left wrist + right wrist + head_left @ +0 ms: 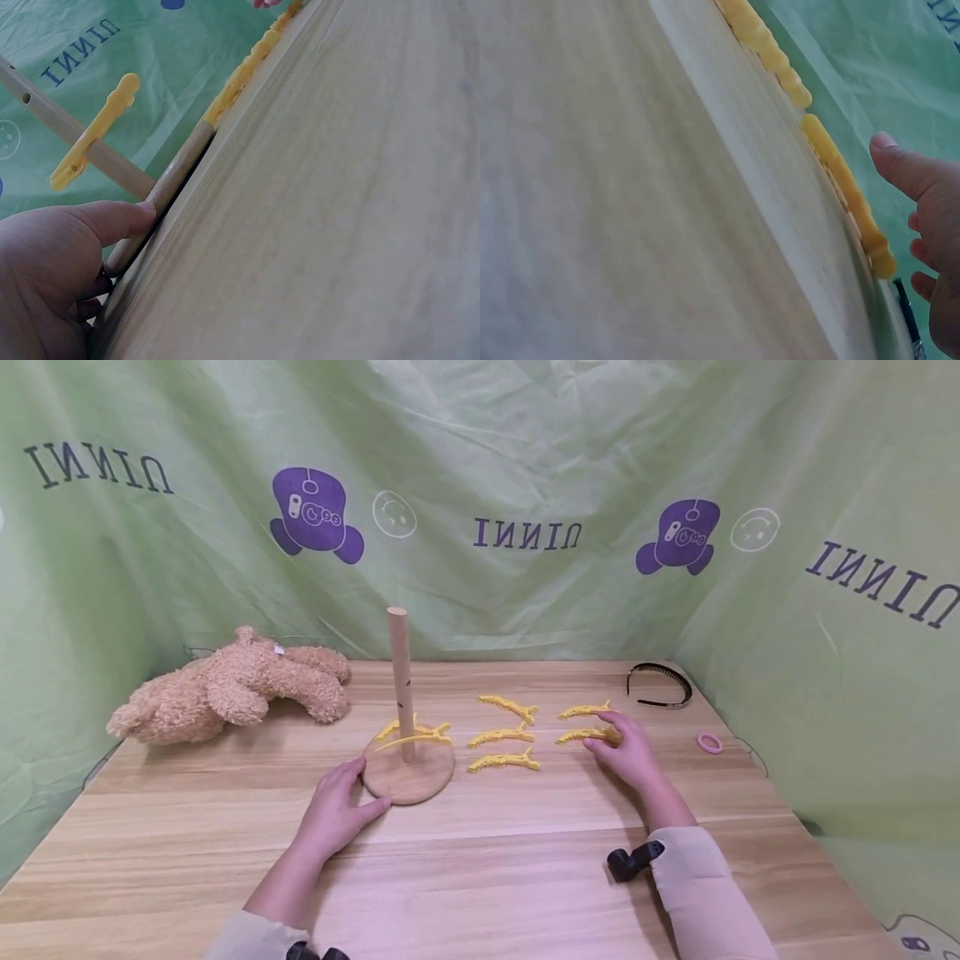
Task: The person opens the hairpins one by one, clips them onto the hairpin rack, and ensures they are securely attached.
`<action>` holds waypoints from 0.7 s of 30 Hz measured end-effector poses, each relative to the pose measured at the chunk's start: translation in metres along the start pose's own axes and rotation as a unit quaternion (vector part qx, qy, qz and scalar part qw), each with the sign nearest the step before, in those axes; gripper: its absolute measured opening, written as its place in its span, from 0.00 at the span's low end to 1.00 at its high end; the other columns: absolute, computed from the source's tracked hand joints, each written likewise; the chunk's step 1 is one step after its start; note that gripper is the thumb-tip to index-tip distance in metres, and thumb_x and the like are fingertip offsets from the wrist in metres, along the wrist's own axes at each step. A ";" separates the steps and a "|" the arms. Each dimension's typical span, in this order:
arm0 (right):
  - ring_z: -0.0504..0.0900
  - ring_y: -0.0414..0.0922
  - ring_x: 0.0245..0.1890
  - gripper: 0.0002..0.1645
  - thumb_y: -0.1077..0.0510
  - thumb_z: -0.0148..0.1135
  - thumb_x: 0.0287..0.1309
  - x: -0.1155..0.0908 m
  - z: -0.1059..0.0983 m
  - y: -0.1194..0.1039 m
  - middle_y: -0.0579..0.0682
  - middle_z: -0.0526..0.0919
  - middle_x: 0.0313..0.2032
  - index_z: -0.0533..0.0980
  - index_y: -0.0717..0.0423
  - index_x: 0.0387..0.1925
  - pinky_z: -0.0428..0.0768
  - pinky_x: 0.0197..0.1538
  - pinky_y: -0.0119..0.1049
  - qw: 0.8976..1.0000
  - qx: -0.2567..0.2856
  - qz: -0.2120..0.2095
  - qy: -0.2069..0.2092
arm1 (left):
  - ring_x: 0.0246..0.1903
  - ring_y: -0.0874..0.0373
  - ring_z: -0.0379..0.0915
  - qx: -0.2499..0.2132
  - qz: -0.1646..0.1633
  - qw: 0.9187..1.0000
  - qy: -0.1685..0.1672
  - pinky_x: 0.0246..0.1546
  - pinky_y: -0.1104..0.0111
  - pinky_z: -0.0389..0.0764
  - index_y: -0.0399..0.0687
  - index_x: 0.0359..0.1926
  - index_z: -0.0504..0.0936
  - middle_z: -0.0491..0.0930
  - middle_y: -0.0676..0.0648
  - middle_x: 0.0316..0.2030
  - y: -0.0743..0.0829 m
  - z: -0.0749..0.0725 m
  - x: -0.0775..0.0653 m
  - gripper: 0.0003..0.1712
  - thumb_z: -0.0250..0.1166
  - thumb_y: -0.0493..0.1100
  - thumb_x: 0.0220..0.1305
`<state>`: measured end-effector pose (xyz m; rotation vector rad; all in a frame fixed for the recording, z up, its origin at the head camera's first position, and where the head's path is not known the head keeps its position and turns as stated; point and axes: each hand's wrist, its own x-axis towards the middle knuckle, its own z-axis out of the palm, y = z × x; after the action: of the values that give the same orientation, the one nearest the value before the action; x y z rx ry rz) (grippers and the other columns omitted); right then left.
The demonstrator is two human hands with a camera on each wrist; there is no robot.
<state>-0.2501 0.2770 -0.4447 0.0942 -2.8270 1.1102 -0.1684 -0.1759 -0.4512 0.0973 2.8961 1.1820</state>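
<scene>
Toward the right edge of the desk [525, 868], the yellow clip [574, 737] should be light, stiff and slightly slippery, best pinched at its rightmost end. The right hand [633, 753], fingers apart, partly hides that end; contact is unclear. The left hand [336, 806] grips the wooden stand [408, 783], some fingertips hidden.

Green cloth [495, 435] hangs creased on three sides, purple lettering [527, 534] splashed right across it, backing a wood-grain table [480, 885]!
</scene>
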 end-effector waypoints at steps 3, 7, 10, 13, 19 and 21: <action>0.54 0.68 0.72 0.41 0.49 0.67 0.59 0.001 -0.002 0.008 0.68 0.57 0.72 0.64 0.61 0.69 0.52 0.73 0.66 1.000 -0.007 0.012 0.002 | 0.71 0.31 0.48 0.001 0.000 1.000 0.002 0.73 0.41 0.50 0.30 0.71 0.59 0.58 0.28 0.70 0.000 0.001 0.000 0.48 0.69 0.51 0.59; 0.55 0.68 0.71 0.43 0.48 0.66 0.60 0.002 -0.003 0.016 0.69 0.57 0.71 0.61 0.62 0.71 0.54 0.73 0.63 0.999 -0.013 0.031 -0.005 | 0.71 0.31 0.48 0.000 0.001 1.000 0.003 0.73 0.41 0.50 0.30 0.71 0.59 0.58 0.28 0.70 0.000 0.001 0.000 0.48 0.69 0.50 0.59; 0.57 0.68 0.70 0.45 0.47 0.65 0.61 0.004 -0.004 0.020 0.71 0.58 0.70 0.59 0.63 0.71 0.56 0.73 0.62 0.999 -0.023 0.042 -0.009 | 0.71 0.31 0.49 0.000 0.002 1.000 0.004 0.72 0.41 0.51 0.30 0.71 0.59 0.59 0.27 0.70 0.000 0.001 0.000 0.47 0.69 0.50 0.59; 0.59 0.69 0.69 0.44 0.48 0.64 0.62 0.006 -0.004 0.023 0.72 0.60 0.69 0.59 0.64 0.71 0.57 0.72 0.62 0.998 -0.040 0.042 -0.009 | 0.71 0.31 0.49 0.001 0.001 1.000 0.003 0.73 0.41 0.51 0.30 0.71 0.59 0.59 0.27 0.70 0.000 0.001 -0.001 0.48 0.69 0.51 0.59; 0.58 0.69 0.70 0.42 0.50 0.63 0.63 0.010 -0.003 0.027 0.72 0.61 0.69 0.59 0.65 0.71 0.56 0.73 0.62 0.998 -0.060 0.028 -0.009 | 0.72 0.32 0.48 -0.001 -0.002 1.000 0.001 0.73 0.42 0.51 0.30 0.71 0.60 0.59 0.28 0.70 0.001 0.000 -0.001 0.48 0.70 0.52 0.58; 0.58 0.69 0.70 0.42 0.49 0.63 0.63 0.010 -0.003 0.028 0.71 0.61 0.69 0.59 0.66 0.71 0.56 0.73 0.62 0.998 -0.063 0.026 -0.010 | 0.71 0.32 0.49 0.001 0.000 1.000 0.003 0.73 0.42 0.51 0.30 0.71 0.60 0.59 0.27 0.70 0.000 0.001 0.000 0.48 0.70 0.51 0.58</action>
<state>-0.2626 0.2995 -0.4602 0.0212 -2.9252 0.9420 -0.1681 -0.1753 -0.4513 0.0932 2.9018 1.1827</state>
